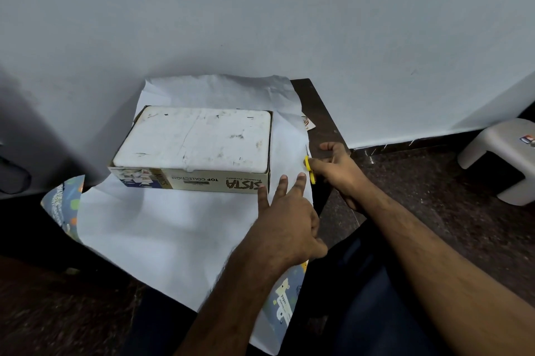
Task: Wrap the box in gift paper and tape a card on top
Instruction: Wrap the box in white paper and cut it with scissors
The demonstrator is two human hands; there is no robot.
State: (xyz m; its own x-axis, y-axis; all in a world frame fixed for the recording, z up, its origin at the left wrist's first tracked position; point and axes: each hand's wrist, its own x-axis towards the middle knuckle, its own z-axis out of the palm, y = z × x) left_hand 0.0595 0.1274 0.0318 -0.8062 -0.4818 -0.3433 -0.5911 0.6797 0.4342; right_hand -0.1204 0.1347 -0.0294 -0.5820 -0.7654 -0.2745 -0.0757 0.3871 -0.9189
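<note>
**Inspector A:** State the position of the box [192,150].

**Inspector B:** The box rests on the white reverse side of the gift paper [162,228], toward the far half of the sheet, close to the wall [260,13]. Its open top shows a white foam insert. The printed side panel faces the person and reads upside down.

**Inspector A:** State the position of the paper.

**Inspector B:** The sheet lies spread on a small dark tabletop [318,112]. The far edge curls up against the wall. The printed face shows at the near-left corner and along the near-right edge, where the sheet hangs over toward the person's lap.

**Inspector A:** Report the left hand [285,219].

**Inspector B:** The left hand lies flat on the paper, just right of the box's near-right corner. The fingers are straight and spread, and press the sheet down. The grip is apart; nothing is held.

**Inspector A:** Report the right hand [333,170].

**Inspector B:** The right hand is at the right edge of the sheet. Its grip is clamped on yellow-handled scissors [309,166]. The thin blades point away from the person along the paper's edge. Whether the blades are parted cannot be determined.

**Inspector A:** Other items?

**Inspector B:** A small printed item [307,121], partly hidden, lies on the tabletop beyond the paper's right edge. A grey plastic stool [503,153] stands on the dark floor at far right.
</note>
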